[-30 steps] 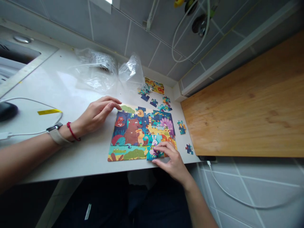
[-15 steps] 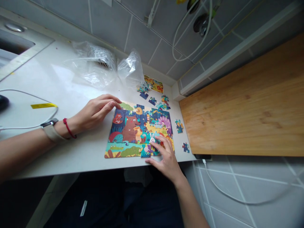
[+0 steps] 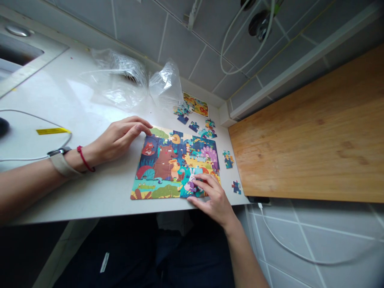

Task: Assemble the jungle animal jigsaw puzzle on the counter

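A thin red bracelet (image 3: 86, 159) sits just behind the left hand (image 3: 121, 138); farther back, a watch (image 3: 59, 151) on a beige band (image 3: 63, 163). Dark clothing (image 3: 195, 256) shows below the right hand (image 3: 210, 196), its narrow white strip (image 3: 104, 262) below the left.

Crumpled clear plastic (image 3: 123, 94) is lying on the white counter (image 3: 102, 200), near the grey tiled wall (image 3: 138, 26). At the left, a yellow tag (image 3: 51, 131) is touching a white cable (image 3: 26, 113). At the right, a wooden board (image 3: 309, 132) is extending, and below it another cable (image 3: 325, 264) is curving.
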Demonstrator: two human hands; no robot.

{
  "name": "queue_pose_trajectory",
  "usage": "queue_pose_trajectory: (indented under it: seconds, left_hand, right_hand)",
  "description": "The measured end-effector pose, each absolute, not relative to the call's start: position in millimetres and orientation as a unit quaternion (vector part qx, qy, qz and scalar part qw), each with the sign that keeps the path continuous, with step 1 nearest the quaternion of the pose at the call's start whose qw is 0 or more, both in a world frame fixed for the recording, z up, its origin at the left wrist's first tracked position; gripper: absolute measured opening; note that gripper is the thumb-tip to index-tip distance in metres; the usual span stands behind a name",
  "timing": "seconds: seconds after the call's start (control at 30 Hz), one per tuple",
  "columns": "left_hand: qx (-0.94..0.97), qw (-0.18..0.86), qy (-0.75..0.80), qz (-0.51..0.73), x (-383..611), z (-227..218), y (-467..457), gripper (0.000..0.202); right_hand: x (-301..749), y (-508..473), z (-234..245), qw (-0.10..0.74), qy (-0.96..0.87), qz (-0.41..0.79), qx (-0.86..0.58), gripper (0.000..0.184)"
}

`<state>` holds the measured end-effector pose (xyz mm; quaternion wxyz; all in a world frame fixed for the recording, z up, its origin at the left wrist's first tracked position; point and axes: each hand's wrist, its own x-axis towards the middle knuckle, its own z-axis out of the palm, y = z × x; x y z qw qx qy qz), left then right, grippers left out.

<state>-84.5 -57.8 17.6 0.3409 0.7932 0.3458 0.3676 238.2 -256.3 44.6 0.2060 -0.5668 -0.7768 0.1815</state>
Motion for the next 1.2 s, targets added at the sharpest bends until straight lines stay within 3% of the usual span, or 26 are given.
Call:
queue_pose_trajectory:
  seconds: [0.5, 0.67, 0.87, 1.2]
  left_hand:
    - [0.792, 0.348, 0.346, 0.365, -85, 17, -57, 0.061]
    - [0.791, 0.348, 0.345, 0.367, -85, 18, -57, 0.061]
    - [0.790, 0.348, 0.347, 0.367, -86, 19, -58, 0.064]
    - [0.790, 0.350, 0.336, 0.375, -86, 17, -56, 0.062]
  right_hand:
    - [238, -256, 54, 0.120, -0.791, 0.145, -0.582, 0.039]
    - [215, -268, 65, 0.054, -0.785, 0.097, -0.609, 0.055]
    - [195, -284, 55, 0.009, -0.816, 0.133, -0.563, 0.070]
    - [207, -289, 44, 0.001, -0.823, 0.135, -0.552, 0.093]
